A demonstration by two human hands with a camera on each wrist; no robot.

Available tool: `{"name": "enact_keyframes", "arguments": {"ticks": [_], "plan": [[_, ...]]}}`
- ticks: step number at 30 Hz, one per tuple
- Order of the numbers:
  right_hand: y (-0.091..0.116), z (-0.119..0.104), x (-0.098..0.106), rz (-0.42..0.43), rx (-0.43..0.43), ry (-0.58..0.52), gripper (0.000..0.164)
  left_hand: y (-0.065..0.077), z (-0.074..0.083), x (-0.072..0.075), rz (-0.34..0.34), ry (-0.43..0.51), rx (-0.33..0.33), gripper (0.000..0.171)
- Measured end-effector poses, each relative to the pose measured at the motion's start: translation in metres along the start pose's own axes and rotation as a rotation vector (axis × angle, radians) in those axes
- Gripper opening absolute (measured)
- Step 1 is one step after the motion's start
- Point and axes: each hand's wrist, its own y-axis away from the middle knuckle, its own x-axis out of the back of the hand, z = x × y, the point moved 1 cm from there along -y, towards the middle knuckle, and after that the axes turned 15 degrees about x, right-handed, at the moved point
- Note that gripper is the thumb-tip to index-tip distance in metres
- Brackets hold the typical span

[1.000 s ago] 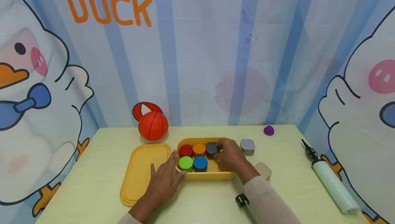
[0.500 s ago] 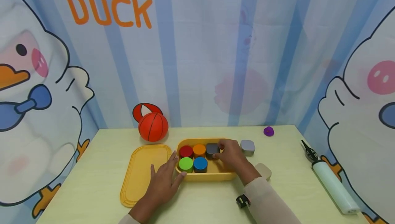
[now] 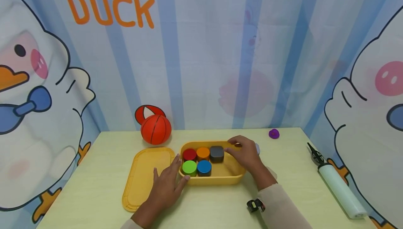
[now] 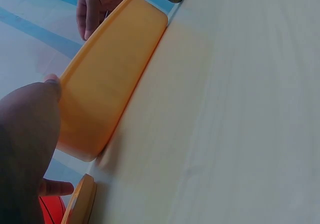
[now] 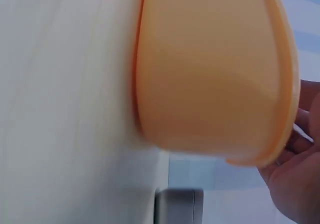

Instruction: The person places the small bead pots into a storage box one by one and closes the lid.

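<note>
A yellow box (image 3: 214,180) stands mid-table with a red block (image 3: 189,154), an orange block (image 3: 203,153), a dark grey block (image 3: 217,154), a green block (image 3: 189,168) and a blue block (image 3: 204,167) inside. My left hand (image 3: 168,184) rests at the box's left end, fingers extended, and its thumb reaches the rim in the left wrist view. Over the box's right end is my right hand (image 3: 247,153), thumb and fingers apart and holding nothing, just right of the dark grey block. In the right wrist view the box wall (image 5: 215,74) hides the blocks.
A yellow lid (image 3: 143,183) lies left of the box. A light grey block (image 3: 257,148) and a beige block (image 3: 272,173) are mostly hidden behind the right hand and wrist. Around stand a red ball (image 3: 156,129), a purple piece (image 3: 274,133) and a pale green pump (image 3: 341,190).
My right hand has let go of the dark grey block, which stays in the box, and has moved a little to the right. The left hand has not moved.
</note>
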Motion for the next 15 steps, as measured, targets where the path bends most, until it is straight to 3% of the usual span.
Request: {"name": "enact_keyframes", "arguments": {"ticks": [4, 10, 15], "plan": [[0.004, 0.009, 0.015, 0.060, 0.002, -0.035, 0.024, -0.001, 0.001, 0.000, -0.003, 0.003, 0.002, 0.073], [0.009, 0.024, 0.039, 0.035, -0.174, -0.040, 0.030, -0.002, -0.001, -0.001, 0.001, 0.005, -0.002, 0.072], [0.015, 0.034, 0.055, 0.037, -0.239, -0.092, 0.036, -0.001, -0.002, -0.001, 0.004, 0.011, -0.002, 0.072]]}}
